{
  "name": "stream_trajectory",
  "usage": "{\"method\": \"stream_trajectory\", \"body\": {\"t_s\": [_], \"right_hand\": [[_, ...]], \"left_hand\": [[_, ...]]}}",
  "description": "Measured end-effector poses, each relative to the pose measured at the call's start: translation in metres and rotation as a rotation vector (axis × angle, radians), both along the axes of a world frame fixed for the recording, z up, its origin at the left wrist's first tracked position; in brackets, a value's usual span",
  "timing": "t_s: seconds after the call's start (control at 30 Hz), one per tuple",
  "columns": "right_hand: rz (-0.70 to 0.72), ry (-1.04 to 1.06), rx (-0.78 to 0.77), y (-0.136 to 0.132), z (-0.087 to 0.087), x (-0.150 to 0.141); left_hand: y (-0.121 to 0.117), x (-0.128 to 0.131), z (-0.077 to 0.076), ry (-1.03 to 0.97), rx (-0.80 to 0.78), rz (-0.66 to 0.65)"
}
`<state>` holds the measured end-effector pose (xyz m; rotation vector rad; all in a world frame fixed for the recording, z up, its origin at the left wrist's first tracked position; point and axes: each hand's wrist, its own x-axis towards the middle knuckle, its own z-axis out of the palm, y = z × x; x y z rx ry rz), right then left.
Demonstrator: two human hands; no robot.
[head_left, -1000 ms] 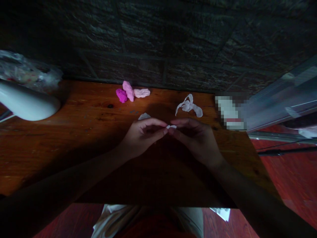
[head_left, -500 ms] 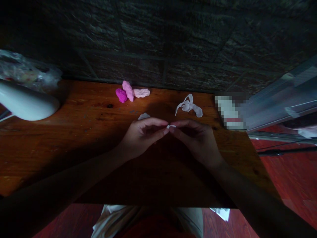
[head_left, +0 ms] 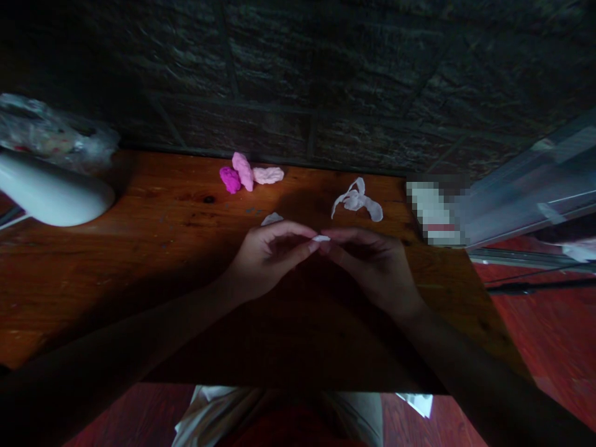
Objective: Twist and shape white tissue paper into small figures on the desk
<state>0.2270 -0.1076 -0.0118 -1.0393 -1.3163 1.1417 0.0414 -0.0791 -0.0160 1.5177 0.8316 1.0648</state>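
My left hand (head_left: 263,257) and my right hand (head_left: 375,264) meet over the wooden table (head_left: 177,242), thumb and forefinger of each pinched on a small white piece (head_left: 321,238). It looks like thin paper or tissue, though its exact kind is hard to tell in the dim light. Just behind my left hand lies another white scrap (head_left: 272,218), partly hidden by the fingers. Beyond my right hand, thin curled white strips (head_left: 356,200) lie in a loose heap.
Crumpled pink and magenta lumps (head_left: 243,171) sit near the dark stone wall (head_left: 298,74). At the left are a white smooth object (head_left: 69,195) and a clear plastic bag (head_left: 56,136). A blurred-out pale item (head_left: 433,214) lies at the right, beside a translucent panel (head_left: 526,180).
Both hands stay in nearly the same place. The white piece between the fingertips has been turned or folded slightly and now shows a flatter, smoother side.
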Motion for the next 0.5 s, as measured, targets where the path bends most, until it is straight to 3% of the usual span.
{"method": "stream_trajectory", "body": {"t_s": [0.5], "right_hand": [[0.003,-0.042,0.007,-0.0004,0.0026,-0.0015]], "left_hand": [[0.0000,0.0017,-0.0017,-0.003,-0.110,0.007]]}}
